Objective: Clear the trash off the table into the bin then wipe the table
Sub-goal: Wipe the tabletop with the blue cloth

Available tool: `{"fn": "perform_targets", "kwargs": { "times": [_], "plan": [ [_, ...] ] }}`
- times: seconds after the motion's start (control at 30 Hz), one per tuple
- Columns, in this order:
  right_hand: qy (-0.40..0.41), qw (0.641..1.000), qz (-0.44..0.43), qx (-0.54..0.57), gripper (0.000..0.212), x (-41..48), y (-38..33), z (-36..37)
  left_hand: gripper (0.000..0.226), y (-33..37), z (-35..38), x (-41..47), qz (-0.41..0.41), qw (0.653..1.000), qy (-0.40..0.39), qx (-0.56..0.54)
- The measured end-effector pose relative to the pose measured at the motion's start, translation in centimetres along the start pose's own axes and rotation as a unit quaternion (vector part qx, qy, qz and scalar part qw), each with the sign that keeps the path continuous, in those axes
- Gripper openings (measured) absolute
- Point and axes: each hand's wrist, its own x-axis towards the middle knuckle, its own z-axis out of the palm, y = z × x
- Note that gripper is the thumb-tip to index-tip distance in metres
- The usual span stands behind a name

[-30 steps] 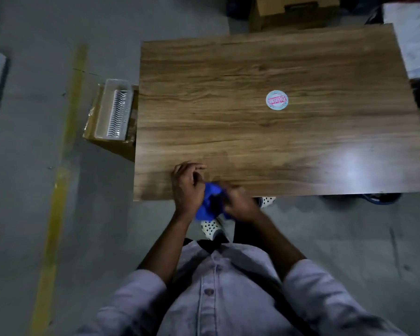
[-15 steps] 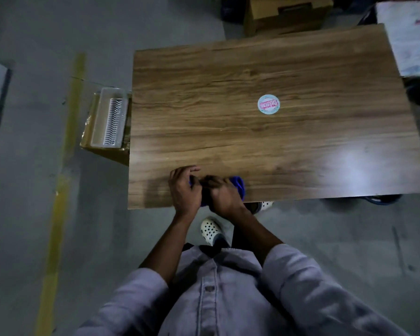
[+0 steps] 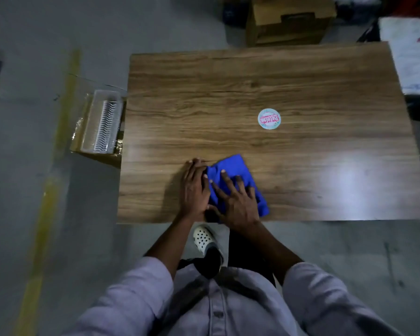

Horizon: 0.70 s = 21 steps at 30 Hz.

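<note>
Blue cloth [image 3: 231,167] lies on the wooden table [image 3: 228,93] near its front edge, pressed under the spread, straight fingers of the right hand [image 3: 238,204]. The left hand [image 3: 194,190] rests flat beside it, touching its edge. Wiping seems about to start; the next move calls for broad strokes toward the round sticker [image 3: 269,119].

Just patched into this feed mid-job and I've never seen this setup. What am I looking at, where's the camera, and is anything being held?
No machine here: a person works with bare hands. The one camera sits on their head, looking forward and down, so the shirt at the bottom is their own. The left hand lies flat on the wooden table alongside the edge of a blue cloth. The right hand presses spread, straight fingers onto that cloth; nothing is gripped. A round sticker also lies on the tabletop. On the floor by the table's left side stands a cardboard box with a clear plastic tray in it.
</note>
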Motion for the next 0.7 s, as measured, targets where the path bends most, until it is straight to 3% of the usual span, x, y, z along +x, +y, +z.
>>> {"fn": "perform_targets", "kwargs": {
  "times": [0.1, 0.27, 0.37, 0.43, 0.5, 0.57, 0.63, 0.7],
  "plan": [
    [0.046, 0.998, 0.02, 0.028, 0.062, 2.4, 1.8, -0.3, 0.043, -1.5, 0.5, 3.7, 0.032, 0.999, 0.007, 0.01],
    [0.122, 0.947, 0.29, 0.065, 0.064, 8.0, 9.1, -2.0, 0.043, -3.2, 1.3, 9.6, 0.075, 0.996, 0.02, 0.052],
    [0.148, 0.896, 0.401, 0.118, 0.064, 10.8, 5.9, -2.1, 0.043, -3.5, 1.7, 12.9, 0.082, 0.993, 0.04, 0.079],
    [0.144, 0.925, 0.333, 0.109, 0.064, 12.1, 1.4, -1.4, 0.043, -3.3, 2.0, 15.3, 0.084, 0.99, 0.05, 0.104],
    [0.099, 0.983, 0.14, 0.059, 0.063, 12.1, -1.7, -0.4, 0.044, -3.4, 2.2, 16.9, 0.083, 0.987, 0.051, 0.126],
    [0.083, 0.996, 0.016, 0.023, 0.062, 12.7, 0.0, -0.7, 0.045, -3.5, 2.2, 17.4, 0.08, 0.985, 0.048, 0.145],
    [0.102, 0.995, 0.011, 0.013, 0.062, 13.9, 4.2, -1.8, 0.044, -3.2, 1.9, 17.6, 0.073, 0.985, 0.048, 0.15],
    [0.115, 0.99, 0.078, -0.006, 0.061, 15.2, 8.4, -3.0, 0.043, -2.5, 1.8, 17.6, 0.06, 0.986, 0.042, 0.149]
  ]
}}
